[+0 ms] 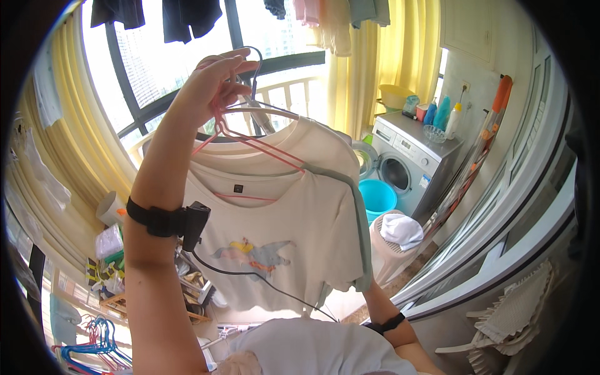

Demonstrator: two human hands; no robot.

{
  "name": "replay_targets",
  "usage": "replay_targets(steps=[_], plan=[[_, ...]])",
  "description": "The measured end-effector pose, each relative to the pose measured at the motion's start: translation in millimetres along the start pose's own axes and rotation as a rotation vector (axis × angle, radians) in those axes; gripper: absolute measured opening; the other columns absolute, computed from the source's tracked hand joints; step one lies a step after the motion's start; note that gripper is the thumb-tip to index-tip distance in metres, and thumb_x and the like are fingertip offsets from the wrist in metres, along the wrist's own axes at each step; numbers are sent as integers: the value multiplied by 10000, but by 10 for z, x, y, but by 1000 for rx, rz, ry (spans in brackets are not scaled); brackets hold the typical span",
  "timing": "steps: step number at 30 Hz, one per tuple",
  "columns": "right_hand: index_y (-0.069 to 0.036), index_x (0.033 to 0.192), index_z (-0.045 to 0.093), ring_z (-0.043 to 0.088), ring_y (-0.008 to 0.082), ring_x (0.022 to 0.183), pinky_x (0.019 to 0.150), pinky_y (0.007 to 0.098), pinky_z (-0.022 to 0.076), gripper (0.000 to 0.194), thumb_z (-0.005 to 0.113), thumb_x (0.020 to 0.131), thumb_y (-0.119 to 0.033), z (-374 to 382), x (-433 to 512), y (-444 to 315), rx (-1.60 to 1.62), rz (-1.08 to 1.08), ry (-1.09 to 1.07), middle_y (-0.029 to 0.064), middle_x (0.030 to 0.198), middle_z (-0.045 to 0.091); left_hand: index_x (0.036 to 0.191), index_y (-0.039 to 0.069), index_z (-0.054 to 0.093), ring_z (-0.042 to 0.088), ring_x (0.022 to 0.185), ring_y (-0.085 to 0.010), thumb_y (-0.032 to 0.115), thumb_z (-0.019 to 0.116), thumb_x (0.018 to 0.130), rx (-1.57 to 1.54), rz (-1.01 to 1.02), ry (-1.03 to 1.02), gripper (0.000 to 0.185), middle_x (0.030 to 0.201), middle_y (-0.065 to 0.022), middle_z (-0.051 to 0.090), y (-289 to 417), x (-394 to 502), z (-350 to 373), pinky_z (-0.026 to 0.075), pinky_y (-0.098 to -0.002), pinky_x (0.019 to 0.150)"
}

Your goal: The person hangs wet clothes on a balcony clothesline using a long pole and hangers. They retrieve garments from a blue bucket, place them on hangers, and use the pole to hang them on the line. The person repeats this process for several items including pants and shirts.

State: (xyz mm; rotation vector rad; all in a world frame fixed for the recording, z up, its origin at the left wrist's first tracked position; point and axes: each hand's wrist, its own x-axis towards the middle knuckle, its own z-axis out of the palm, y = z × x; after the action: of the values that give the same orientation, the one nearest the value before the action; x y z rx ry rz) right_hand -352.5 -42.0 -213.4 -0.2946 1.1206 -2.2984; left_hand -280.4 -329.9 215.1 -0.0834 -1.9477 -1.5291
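My left hand [225,77] is raised in front of the window and grips the hooks of several clothes hangers. One is a red hanger [262,149] inside a white T-shirt [276,220] with a printed figure on its chest. Behind it hang a grey-green garment [361,225] and another cream top [323,140], and a dark hanger hook [258,70] rises by my fingers. My right forearm reaches behind the shirts at the lower right; the right hand itself is hidden by the cloth.
A washing machine [415,154] with its door open stands at the right, a blue bucket [377,196] before it. A white cloth [402,230] lies on a pink stool [385,251]. Blue and red hangers [96,344] hang at the lower left. Dark clothes [191,18] hang overhead.
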Motion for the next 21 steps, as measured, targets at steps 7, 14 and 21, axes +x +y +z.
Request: replay_targets(steps=[7,14,21], plan=[[-25,803,579,595,248,629,579,342,449,274,689,663,-234,239,88,-287,-1115,-318,217,124,679,600,750,40,565,238,342,-33,169,471,888,106,-168,46,211,456,43,352,-440,-95,-957,165,-200,308],[-18,790,569,582,273,623,585,357,447,276,702,663,-223,623,179,-602,-1178,-409,375,130,686,593,729,50,512,221,322,-54,228,444,910,278,-291,252,263,432,41,331,-754,-176,-1945,160,-221,312],[-19,788,563,555,197,604,577,339,441,262,713,655,-187,746,206,-817,-980,-375,349,86,679,577,745,64,505,277,317,-54,283,457,910,583,-296,519,279,434,37,359,-1190,-314,-2913,179,-223,300]])
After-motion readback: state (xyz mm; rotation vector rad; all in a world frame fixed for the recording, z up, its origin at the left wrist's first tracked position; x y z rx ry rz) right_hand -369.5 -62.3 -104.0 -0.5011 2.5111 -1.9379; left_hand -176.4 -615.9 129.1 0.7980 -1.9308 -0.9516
